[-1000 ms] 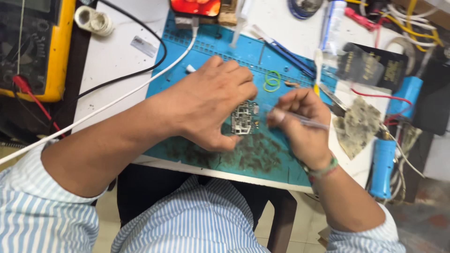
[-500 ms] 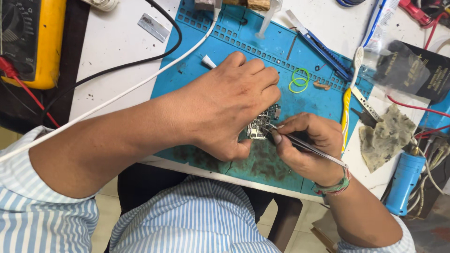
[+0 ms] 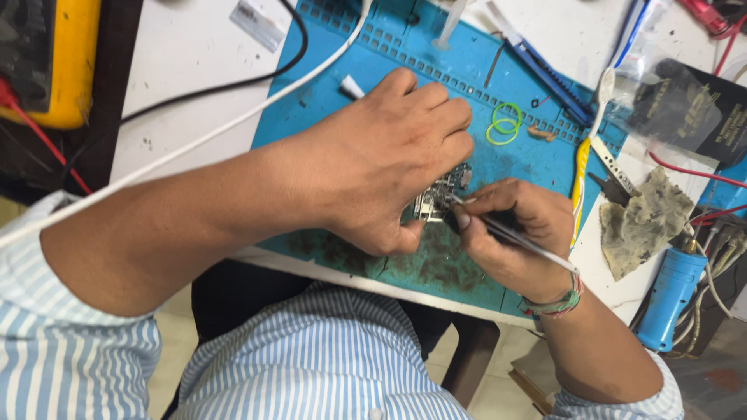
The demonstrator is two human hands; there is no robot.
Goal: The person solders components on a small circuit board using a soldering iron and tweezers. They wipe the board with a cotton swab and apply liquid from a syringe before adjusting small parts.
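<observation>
Now | left hand (image 3: 389,155) clenched over small circuit board (image 3: 440,198) on blue mat (image 3: 327,101) | right hand (image 3: 510,233) pinches tweezers (image 3: 517,239), tips at board's right edge | tweezers' long axis slants down-right, away from board

1. Left hand (image 3: 389,159) lies palm down on blue work mat (image 3: 327,101), fingers curled over small circuit board (image 3: 440,198).
2. Right hand (image 3: 513,233), at 3 o'clock of the board, pinches metal tweezers (image 3: 517,241); tips touch the board's edge.
3. Green rubber bands (image 3: 504,124) on mat at 1 o'clock of the board.
4. Yellow multimeter (image 3: 66,62) at 10 o'clock, on the far edge of the tabletop (image 3: 187,70).
5. Blue cylindrical tool (image 3: 669,299) at 4 o'clock, beside grey rag (image 3: 642,222).
</observation>
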